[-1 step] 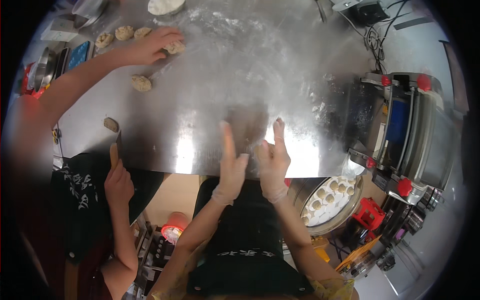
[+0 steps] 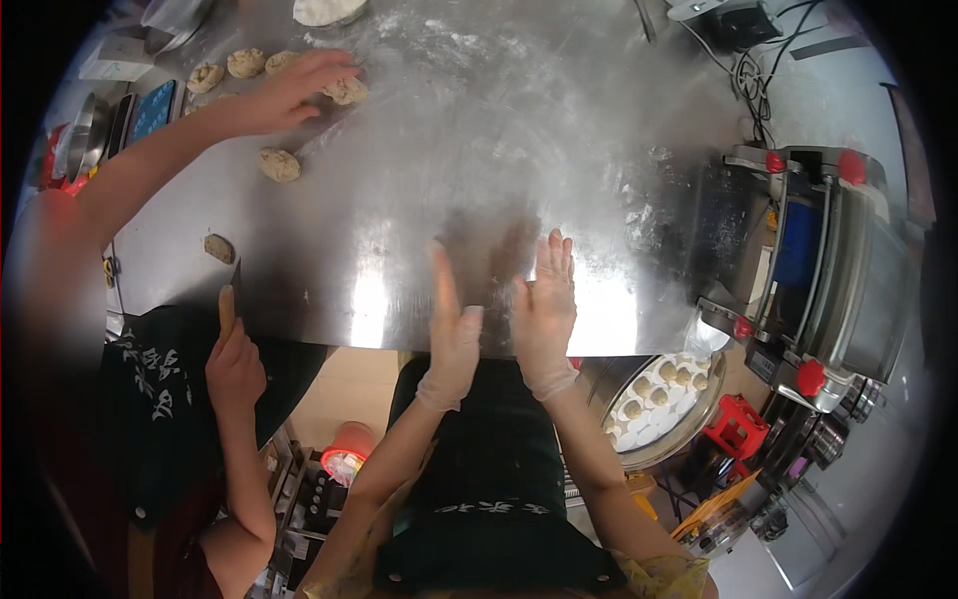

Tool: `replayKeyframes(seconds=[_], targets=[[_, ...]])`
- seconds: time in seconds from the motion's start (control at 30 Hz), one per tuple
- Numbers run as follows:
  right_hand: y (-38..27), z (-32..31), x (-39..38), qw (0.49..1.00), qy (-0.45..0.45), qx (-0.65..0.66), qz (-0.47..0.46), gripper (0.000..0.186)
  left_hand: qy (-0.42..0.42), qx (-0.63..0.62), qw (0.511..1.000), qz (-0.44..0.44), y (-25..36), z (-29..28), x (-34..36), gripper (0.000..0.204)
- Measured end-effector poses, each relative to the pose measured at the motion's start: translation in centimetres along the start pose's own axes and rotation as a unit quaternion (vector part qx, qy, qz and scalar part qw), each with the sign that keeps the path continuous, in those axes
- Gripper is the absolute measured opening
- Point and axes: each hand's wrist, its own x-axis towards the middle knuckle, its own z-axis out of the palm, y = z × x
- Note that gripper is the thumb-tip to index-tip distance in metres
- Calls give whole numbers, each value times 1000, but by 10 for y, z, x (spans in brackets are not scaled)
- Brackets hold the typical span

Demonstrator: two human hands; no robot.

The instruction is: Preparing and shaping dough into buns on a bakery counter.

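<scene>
My left hand (image 2: pixel 456 334), in a clear thin glove, hovers over the near edge of the steel table with its fingers stretched out. Facing it, my gloved right hand (image 2: pixel 546 314) is open, palm turned up and fingers extended. No object can be made out in either hand. A gap separates the two palms, and the steel table (image 2: pixel 429 180) shows dark reflections just beyond them. To the right below the table edge stands a round metal pan (image 2: pixel 639 461) holding several small dough balls (image 2: pixel 658 397) on white papers.
At left, a co-worker's hand (image 2: pixel 299 88) touches a dough lump (image 2: pixel 345 91); the other grips a wooden-handled blade (image 2: pixel 227 309). More dough lumps (image 2: pixel 245 64) lie nearby, with a flour bowl (image 2: pixel 329 10) at the far edge. A roller machine (image 2: pixel 833 270) stands right.
My hands have moved a little apart, the left one leftward. My right hand has turned its palm upward, and its fingers have spread slightly. The co-worker's far hand has shifted a little left.
</scene>
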Motion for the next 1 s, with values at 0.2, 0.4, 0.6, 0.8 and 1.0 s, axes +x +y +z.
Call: replayKeyframes(seconds=[0.2, 0.4, 0.6, 0.8, 1.0], targets=[[10, 45, 18, 960, -123, -246, 43, 71, 16, 0, 999, 38, -36, -1, -2, 89], [46, 18, -24, 850, 25, 501, 162, 80, -106, -207, 971, -52, -40, 34, 25, 102], [44, 34, -17, 859, -41, 496, 118, 77, -92, -133, 984, -79, -37, 53, 16, 86], [26, 19, 8, 893, -13, 429, 137, 79, -186, -12, 982, -16, -60, 43, 45, 73], [6, 29, 12, 855, 14, 480, 197, 78, -126, -61, 989, 43, -67, 37, 20, 85]])
